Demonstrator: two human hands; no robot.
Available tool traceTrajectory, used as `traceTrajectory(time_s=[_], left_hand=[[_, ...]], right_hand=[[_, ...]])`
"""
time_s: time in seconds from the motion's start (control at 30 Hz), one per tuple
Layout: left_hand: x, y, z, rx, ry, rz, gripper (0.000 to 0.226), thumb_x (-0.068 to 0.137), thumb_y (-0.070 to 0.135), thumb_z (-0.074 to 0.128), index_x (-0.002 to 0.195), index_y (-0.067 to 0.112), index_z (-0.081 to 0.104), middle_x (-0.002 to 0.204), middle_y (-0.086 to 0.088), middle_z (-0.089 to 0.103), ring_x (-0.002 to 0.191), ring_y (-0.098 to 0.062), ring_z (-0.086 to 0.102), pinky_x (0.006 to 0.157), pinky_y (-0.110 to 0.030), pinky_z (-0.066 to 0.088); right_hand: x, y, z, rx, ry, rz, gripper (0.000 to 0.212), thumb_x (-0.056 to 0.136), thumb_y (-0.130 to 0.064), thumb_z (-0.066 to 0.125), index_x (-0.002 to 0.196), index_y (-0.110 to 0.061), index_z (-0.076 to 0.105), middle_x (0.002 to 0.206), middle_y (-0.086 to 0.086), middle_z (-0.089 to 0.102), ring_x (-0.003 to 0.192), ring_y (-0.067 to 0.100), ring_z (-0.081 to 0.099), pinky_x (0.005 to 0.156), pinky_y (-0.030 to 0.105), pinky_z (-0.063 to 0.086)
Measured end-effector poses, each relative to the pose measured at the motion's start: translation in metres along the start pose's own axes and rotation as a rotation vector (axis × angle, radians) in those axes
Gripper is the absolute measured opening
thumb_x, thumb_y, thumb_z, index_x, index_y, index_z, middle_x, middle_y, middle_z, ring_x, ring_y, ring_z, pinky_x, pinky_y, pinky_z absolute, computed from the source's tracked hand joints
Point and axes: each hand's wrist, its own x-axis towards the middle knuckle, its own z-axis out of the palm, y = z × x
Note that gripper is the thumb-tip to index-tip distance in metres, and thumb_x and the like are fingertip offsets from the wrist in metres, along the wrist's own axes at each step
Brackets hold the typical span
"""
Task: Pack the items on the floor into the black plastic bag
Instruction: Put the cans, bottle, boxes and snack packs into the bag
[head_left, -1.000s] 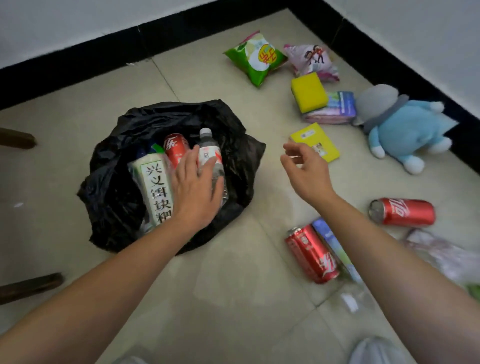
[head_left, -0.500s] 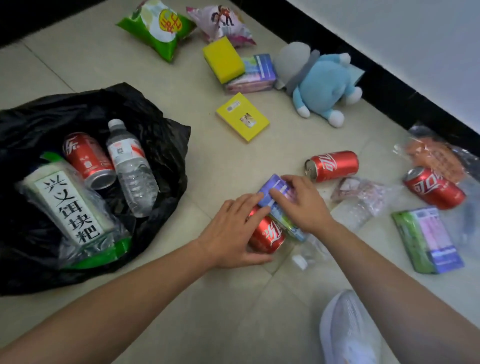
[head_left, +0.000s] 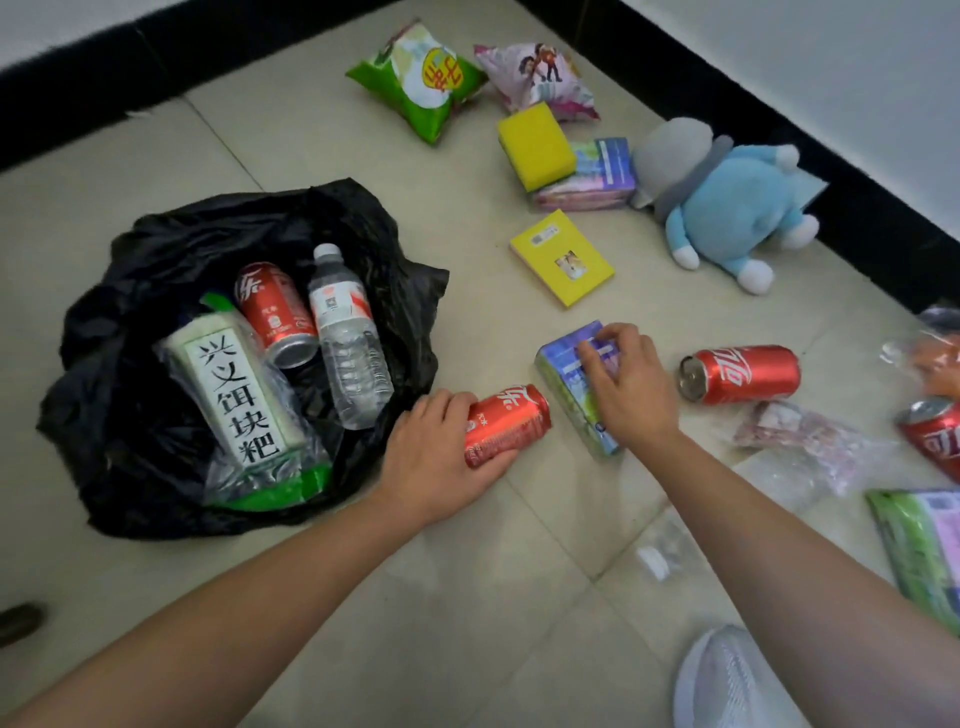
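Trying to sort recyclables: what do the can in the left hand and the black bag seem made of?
The red cola can in the left hand looks like thin metal, probably aluminium: glossy printed wall, tapered shoulder. The black plastic bag looks like thin plastic film: crumpled folds, dull sheen.

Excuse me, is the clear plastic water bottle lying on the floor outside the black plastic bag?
No, the clear plastic water bottle lies inside the black plastic bag, beside a red metal can.
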Motion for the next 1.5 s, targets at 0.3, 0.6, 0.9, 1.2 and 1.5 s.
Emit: traceTrajectory(time_s=[0.3,0.6,0.9,1.2,1.5], left_hand=[[0.009,0.010,-0.010,-0.133,-0.181,-0.036,0.077,0.074,0.061,0.068,0.137,0.022,0.046,0.125,-0.002,0.061,0.113,-0.024,0.056,0.094,-0.032,0.044],[-0.004,-0.003,-0.078,-0.635,0.309,-0.359,0.066,0.068,0.062,0.073,0.124,0.036,0.049,0.101,0.012,0.066,0.089,-0.009,0.065,0.081,-0.032,0.055],[-0.025,-0.074,-0.080,-0.901,0.398,-0.807,0.064,0.087,0.036,0.070,0.139,0.021,0.036,0.121,0.002,0.057,0.105,-0.013,0.061,0.084,-0.023,0.047],[-0.028,-0.090,-0.078,-0.337,0.333,-0.985,0.072,0.094,0.052,0.049,0.149,0.011,0.025,0.142,-0.019,0.034,0.134,-0.036,0.028,0.108,-0.047,0.026],[-0.034,-0.119,-0.082,-0.155,0.279,-0.809,0.065,0.096,0.055,0.041,0.145,0.014,0.035,0.123,-0.018,0.044,0.117,-0.035,0.040,0.101,-0.047,0.037]], right_hand=[[0.003,0.010,-0.015,-0.039,-0.281,-0.145,0.084,0.065,-0.071,0.066,0.136,-0.037,0.037,0.129,0.003,0.055,0.117,0.024,0.055,0.097,0.041,0.047],[0.028,-0.079,-0.013,0.188,0.027,-0.039,0.070,0.069,-0.044,0.076,0.129,-0.033,0.042,0.117,-0.001,0.066,0.109,0.027,0.062,0.086,0.032,0.045],[0.018,-0.218,0.029,0.862,-0.041,-0.135,0.062,0.070,-0.047,0.076,0.123,-0.037,0.046,0.106,-0.007,0.069,0.087,0.005,0.070,0.091,0.040,0.056],[-0.024,-0.194,0.102,0.212,-0.429,-0.399,0.071,0.093,-0.065,0.044,0.153,-0.044,0.014,0.144,0.012,0.045,0.131,0.026,0.044,0.106,0.043,0.041],[-0.037,-0.205,0.111,0.215,-0.217,-0.363,0.069,0.094,-0.061,0.047,0.153,-0.034,0.024,0.142,0.006,0.040,0.124,0.026,0.051,0.093,0.037,0.043]])
